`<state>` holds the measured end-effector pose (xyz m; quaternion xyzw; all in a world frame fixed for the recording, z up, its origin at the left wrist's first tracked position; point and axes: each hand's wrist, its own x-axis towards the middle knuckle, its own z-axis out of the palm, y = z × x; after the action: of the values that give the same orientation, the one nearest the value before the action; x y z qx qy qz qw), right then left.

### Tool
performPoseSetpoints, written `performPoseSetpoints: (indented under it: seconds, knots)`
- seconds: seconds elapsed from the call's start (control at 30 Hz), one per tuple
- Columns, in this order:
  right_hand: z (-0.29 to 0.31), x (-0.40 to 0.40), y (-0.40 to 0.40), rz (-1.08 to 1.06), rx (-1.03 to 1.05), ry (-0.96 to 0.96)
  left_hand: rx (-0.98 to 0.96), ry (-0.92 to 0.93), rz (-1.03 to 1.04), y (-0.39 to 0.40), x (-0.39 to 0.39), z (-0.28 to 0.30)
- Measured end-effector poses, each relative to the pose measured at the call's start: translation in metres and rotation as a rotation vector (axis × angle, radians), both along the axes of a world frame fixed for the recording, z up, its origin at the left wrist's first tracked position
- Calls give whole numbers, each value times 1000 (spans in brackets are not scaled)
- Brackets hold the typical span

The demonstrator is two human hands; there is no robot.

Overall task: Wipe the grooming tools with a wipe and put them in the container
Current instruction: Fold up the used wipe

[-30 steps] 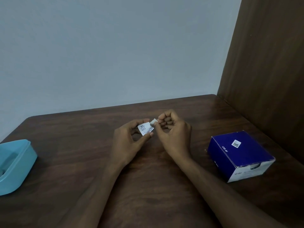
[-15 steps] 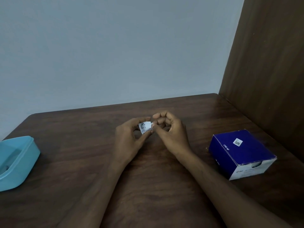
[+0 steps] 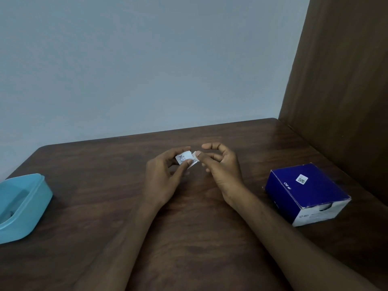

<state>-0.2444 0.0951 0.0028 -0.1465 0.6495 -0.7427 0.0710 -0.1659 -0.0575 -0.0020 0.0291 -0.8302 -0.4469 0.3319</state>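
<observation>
Over the middle of the dark wooden table, my left hand pinches a small white printed wipe packet between thumb and fingers. My right hand sits just to its right, thumb and a finger pinching the packet's right edge where a white tab sticks out, the other fingers curled loosely above. A light blue plastic container stands open at the left edge of the table. No grooming tools show outside it; its inside is mostly cut off by the frame.
A dark blue cardboard box with a white end and a small code sticker lies on the right side of the table. A brown wooden panel rises behind it at the right. A pale wall stands behind the table.
My right hand's upper fingers have spread apart from the packet while its thumb stays on the edge. The white tab shows further out on the right side. The view shifted slightly.
</observation>
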Motion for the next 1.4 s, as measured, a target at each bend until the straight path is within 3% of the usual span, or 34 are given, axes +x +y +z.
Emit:
performPoseSetpoints:
  seconds: [0.3, 0.37, 0.47, 0.57, 0.7, 0.8, 0.87, 0.97, 1.07, 1.2, 1.4]
  knots:
    - [-4, -1, 6, 20, 317, 360, 100, -48, -38, 1, 1, 2]
    - [-5, -2, 4, 67, 300, 296, 124, -57, -50, 2, 1, 2]
    - [2, 0, 4, 125, 66, 65, 137, -68, -79, 4, 2, 4]
    - [5, 0, 6, 117, 38, 35, 147, -71, -88, 5, 2, 5]
    - [-2, 2, 5, 6, 331, 350, 195, -56, -55, 2, 1, 4]
    - [-4, 3, 5, -38, 387, 499, 199, -57, -70, 2, 0, 4]
    - [-5, 2, 3, -30, 384, 449, 205, -66, -87, 3, 1, 4]
    - [-2, 2, 2, 101, 164, 152, 223, -76, -109, 2, 0, 3]
    - [4, 0, 6, 155, 45, 24, 248, -75, -138, 3, 1, 4]
    - [2, 0, 5, 117, 51, 31, 271, -64, -103, 0, 0, 4]
    - [-4, -2, 4, 5, 206, 231, 381, -58, -116, -1, -2, 4]
